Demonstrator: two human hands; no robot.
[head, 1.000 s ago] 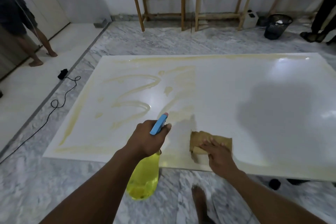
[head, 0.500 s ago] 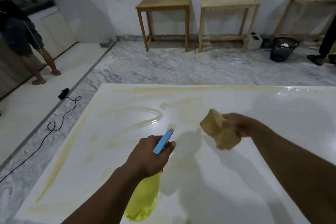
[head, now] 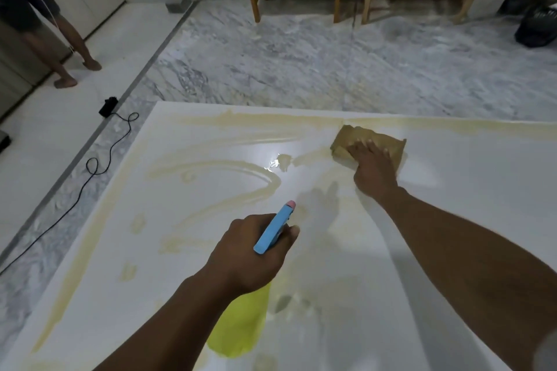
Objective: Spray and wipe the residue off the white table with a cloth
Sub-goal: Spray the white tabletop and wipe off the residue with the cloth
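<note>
across the lower frame, from eight o'clock round to four, spreads the large glossy white table, its left half marked with pale yellow smeared residue in arcs at ten o'clock and a band along the far edge at twelve. at six o'clock the translucent yellow plastic spray bottle with a blue trigger head hangs over the table, the left hand wrapped round its neck, nozzle aimed toward eleven. at one o'clock the rumpled tan cloth lies on the far-edge band, the right hand pressing it with straight, spread fingers, not clutching. to wipe well, i judge, keep that palm flat and heavy, pull overlapping strokes toward the arcs, and turn the cloth once it loads up.
</note>
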